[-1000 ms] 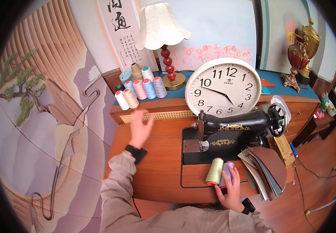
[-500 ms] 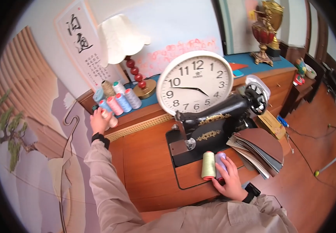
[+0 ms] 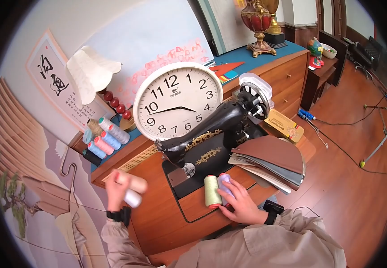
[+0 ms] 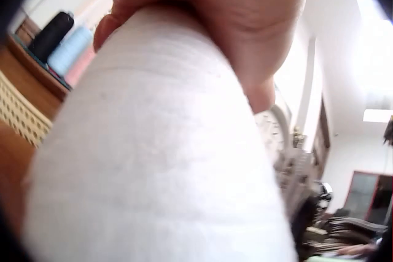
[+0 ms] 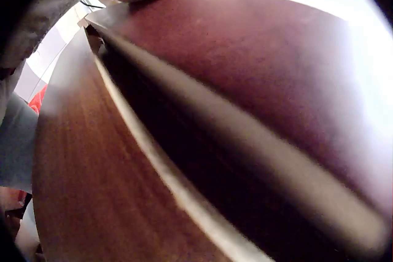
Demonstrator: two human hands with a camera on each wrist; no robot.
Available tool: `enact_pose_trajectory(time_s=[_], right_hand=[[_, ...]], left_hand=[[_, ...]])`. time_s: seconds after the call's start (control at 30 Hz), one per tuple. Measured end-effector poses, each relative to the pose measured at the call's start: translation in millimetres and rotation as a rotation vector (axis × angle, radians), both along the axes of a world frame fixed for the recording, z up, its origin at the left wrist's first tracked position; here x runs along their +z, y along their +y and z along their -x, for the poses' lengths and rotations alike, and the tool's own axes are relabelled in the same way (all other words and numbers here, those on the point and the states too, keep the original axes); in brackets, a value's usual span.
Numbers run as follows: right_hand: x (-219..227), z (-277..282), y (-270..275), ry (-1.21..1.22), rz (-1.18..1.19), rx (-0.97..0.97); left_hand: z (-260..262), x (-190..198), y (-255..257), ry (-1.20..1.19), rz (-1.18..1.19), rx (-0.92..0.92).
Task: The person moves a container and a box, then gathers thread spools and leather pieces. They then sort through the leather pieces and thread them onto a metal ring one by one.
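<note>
Over the left part of the sewing table (image 3: pixel 157 223), my left hand (image 3: pixel 116 192) grips a peach thread spool (image 3: pixel 135 182) and a white thread spool (image 3: pixel 132 198) together, both blurred. The white spool (image 4: pixel 159 151) fills the left wrist view, its end against the palm. My right hand (image 3: pixel 245 207) rests on a lavender thread spool (image 3: pixel 225 185), fingers along its side and thumb near its base. A light green thread spool (image 3: pixel 211 192) stands beside it. Both are in front of the black sewing machine (image 3: pixel 207 138). The right wrist view shows mostly wooden table edges.
More thread spools (image 3: pixel 107 142) stand at the back left beside a lamp (image 3: pixel 90 73). A round clock (image 3: pixel 175 96) leans behind the machine. Stacked semicircular sheets (image 3: pixel 269 158) and a yellow box (image 3: pixel 285 125) sit to the right. Cables (image 3: pixel 341 123) lie on the floor.
My left hand reached the back-left spools, took the peach and white ones, and brought them back toward me. The right hand stays at the lavender spool. The head view has turned right.
</note>
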State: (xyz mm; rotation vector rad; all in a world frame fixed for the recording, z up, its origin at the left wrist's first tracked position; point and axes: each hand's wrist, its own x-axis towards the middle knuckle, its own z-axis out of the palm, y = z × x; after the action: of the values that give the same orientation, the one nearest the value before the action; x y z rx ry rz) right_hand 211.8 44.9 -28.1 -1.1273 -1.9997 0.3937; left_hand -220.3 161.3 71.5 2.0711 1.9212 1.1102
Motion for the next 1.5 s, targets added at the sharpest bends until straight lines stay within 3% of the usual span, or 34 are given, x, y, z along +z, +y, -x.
enact_pose_trajectory(time_s=[0.03, 0.13, 0.23, 0.33, 0.43, 0.57, 0.67, 0.83, 0.93, 0.97, 1.07, 1.17, 1.23, 1.3, 1.43, 1.5], right_hand=[[-0.7, -0.9, 0.2, -0.002, 0.003, 0.004], [-1.6, -1.7, 1.3, 0.016, 0.017, 0.041], [-0.3, -5.8, 1.7, 0.043, 0.023, 0.075], [4.0, -9.9, 2.8, 0.137, 0.059, 0.077], [-3.9, -10.3, 3.7, 0.241, 0.053, -0.015], [4.4, -16.2, -1.4, -0.031, -0.129, 0.053], [13.8, -13.9, -2.0, -0.163, -0.123, 0.094], [3.3, -8.1, 1.7, -0.289, -0.154, 0.024], [7.3, -6.5, 1.2, -0.264, -0.136, -0.024], [7.1, -5.8, 1.3, -0.267, -0.137, -0.022], [7.9, -3.7, 0.6, -0.275, -0.149, -0.045], [5.1, -3.2, 0.3, -0.283, -0.166, -0.041], [5.1, -2.8, 0.0, -0.29, -0.169, -0.044], [4.6, -2.0, 0.3, -0.296, -0.173, -0.052], [6.1, 0.2, -0.8, -0.294, -0.153, -0.086], [7.2, -0.7, -0.5, -0.292, -0.149, -0.075]], left_hand=[[-29.6, -2.0, -14.0, -0.164, 0.171, -0.074], [-94.2, -17.4, -32.5, -0.146, 0.495, -0.345], [-141.9, -41.7, -33.2, -0.196, 0.742, -0.467], [-166.4, -59.8, -25.1, -0.323, 0.756, -0.469], [-181.2, -65.7, -23.8, -0.151, 0.645, -0.451], [-188.8, -70.5, -27.6, -0.157, 0.667, -0.305], [-183.0, -74.7, -35.8, -0.124, 0.493, -0.443], [-167.0, -67.8, -41.2, -0.218, 0.444, -0.441], [-145.8, -64.8, -27.6, -0.325, 0.286, -0.278], [-137.0, -57.1, -20.1, -0.442, 0.314, -0.148], [-94.2, -41.6, 26.3, -0.387, -0.088, -0.001], [-50.0, -9.0, 82.3, 0.121, -0.405, 0.191], [-24.7, 0.6, 117.7, 0.173, -0.394, 0.206], [-11.0, 7.1, 147.1, 0.373, -0.511, 0.261], [4.2, 13.1, 188.5, 0.5, -0.345, 0.42], [8.6, 19.2, 195.7, 0.447, -0.152, 0.395]])
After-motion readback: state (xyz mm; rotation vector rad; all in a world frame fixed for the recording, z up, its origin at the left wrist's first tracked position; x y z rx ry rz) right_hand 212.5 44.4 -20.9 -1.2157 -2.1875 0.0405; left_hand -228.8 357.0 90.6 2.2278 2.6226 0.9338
